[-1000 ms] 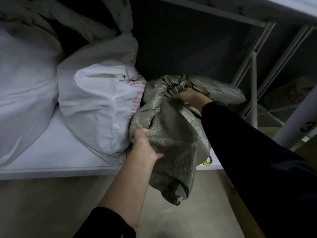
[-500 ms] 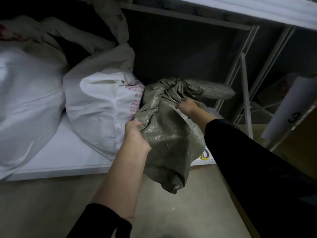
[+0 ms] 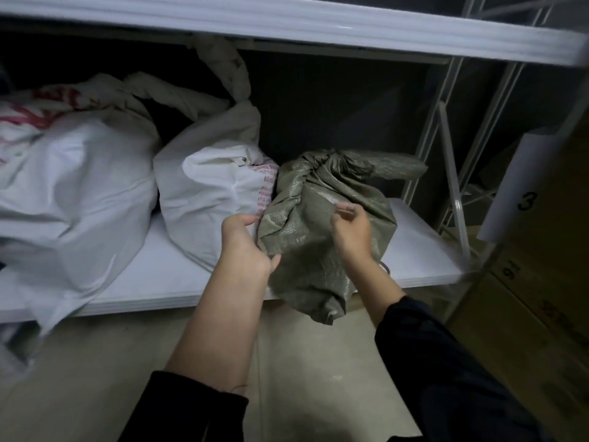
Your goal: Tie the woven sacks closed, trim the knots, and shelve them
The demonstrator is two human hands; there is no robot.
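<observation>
Lying front-to-back, knot rearward, the green sack (image 3: 322,224) has left hand (image 3: 245,244) gripping it, right hand's (image 3: 352,231) grip loose.

1. A white upright (image 3: 522,186) marked "3" stands at the right.
2. Brown cardboard boxes (image 3: 541,282) sit at the near right, beside it.
3. A pale concrete floor (image 3: 95,378) spreads across the near side.

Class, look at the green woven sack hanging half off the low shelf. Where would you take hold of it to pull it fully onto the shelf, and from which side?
Grip the twisted neck just below the knot of the green woven sack, reaching in from the front above it. The fabric is gathered tight there, so it probably gives a firm handle, while the body is loose and wrinkled. Support the bottom corner overhanging the shelf edge from below.
</observation>
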